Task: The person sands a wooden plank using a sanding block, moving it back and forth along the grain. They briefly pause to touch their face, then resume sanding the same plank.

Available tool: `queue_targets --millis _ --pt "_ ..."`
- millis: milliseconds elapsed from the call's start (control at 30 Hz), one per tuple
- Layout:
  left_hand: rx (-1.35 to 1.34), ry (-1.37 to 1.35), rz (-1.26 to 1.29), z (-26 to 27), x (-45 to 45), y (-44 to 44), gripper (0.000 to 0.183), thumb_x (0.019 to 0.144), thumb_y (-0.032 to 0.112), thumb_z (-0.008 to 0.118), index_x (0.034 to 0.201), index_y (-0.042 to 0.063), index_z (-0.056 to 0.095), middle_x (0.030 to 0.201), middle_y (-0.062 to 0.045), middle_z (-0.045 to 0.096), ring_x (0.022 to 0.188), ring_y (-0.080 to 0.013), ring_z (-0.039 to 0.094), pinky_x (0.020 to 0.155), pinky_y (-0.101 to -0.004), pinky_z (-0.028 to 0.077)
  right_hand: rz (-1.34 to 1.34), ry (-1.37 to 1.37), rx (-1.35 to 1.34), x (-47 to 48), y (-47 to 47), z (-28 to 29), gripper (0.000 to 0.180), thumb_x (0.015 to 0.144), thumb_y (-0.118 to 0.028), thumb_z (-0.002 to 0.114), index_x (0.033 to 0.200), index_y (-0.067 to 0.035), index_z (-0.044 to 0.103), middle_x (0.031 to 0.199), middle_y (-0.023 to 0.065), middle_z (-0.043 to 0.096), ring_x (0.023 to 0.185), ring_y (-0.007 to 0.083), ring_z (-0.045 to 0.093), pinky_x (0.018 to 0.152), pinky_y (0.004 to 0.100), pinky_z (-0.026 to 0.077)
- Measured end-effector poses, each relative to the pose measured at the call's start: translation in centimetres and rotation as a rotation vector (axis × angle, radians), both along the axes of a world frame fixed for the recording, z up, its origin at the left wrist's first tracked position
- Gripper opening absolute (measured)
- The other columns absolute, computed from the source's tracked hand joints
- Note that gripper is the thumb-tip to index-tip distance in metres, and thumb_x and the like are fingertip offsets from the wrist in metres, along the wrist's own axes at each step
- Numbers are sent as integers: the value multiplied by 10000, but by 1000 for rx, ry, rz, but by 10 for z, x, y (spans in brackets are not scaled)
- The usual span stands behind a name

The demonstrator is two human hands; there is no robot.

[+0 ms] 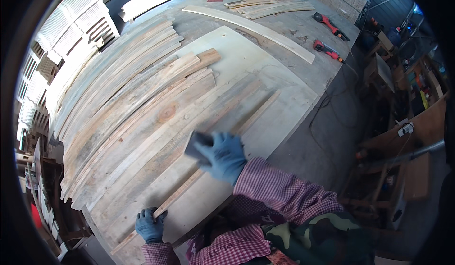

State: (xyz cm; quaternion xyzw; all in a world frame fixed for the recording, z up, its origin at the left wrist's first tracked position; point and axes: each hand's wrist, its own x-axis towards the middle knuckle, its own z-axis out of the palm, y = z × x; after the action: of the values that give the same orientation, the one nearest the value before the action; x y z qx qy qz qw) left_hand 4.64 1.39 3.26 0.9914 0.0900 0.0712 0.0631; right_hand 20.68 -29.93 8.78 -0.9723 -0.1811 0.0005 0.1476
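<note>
My left hand (150, 226), in a blue glove, grips the near part of a narrow wooden strip (180, 191) standing on edge. My right hand (224, 155), also gloved in blue, holds a dark flat block (192, 147), which looks like a sanding block. The block and glove are blurred and cover the middle of the strip, so contact between block and wood cannot be made out. The strip's far end reappears beyond my right hand. Beside it, weathered boards (156, 137) lie side by side on a pale plywood sheet (273, 122).
More boards (117, 66) are stacked to the left. Farther back on the table lie a long pale board (256, 30), thin slats (270, 7) and two red power tools (328, 25) (327, 51). A cable (327, 101) hangs past the right edge, near cluttered wooden shelving (408, 130).
</note>
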Motion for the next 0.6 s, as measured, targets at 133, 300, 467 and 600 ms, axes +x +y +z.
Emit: queue_targets --millis 133,300,467,600 --pt "-22 -6 7 2 0 -1 317 650 384 841 821 180 669 841 -42 668 801 -288 628 693 -424 502 122 101 11 -1 -3 14 606 769 -490 744 1325 -305 589 1238 153 500 1132 347 499 960 508 397" --pt "-40 -2 -7 4 5 -4 313 651 381 842 818 182 667 842 -42 667 797 -289 628 687 -423 501 -567 13 -259 98 -158 -5 699 823 -565 646 1444 -306 458 1256 167 523 1175 336 503 1000 485 390" --pt "-50 65 29 9 1 -6 346 664 389 839 858 155 674 857 -53 671 836 -295 630 724 -433 495 -774 83 -223 111 -190 -9 718 813 -589 652 1454 -353 431 1276 170 494 1180 354 478 999 497 365" --pt "-21 34 3 9 3 -8 334 668 408 827 855 174 676 845 -47 666 817 -285 628 709 -426 502 -355 -185 -60 37 -85 -20 604 801 -475 727 1349 -278 565 1195 180 511 1114 364 485 949 513 382"
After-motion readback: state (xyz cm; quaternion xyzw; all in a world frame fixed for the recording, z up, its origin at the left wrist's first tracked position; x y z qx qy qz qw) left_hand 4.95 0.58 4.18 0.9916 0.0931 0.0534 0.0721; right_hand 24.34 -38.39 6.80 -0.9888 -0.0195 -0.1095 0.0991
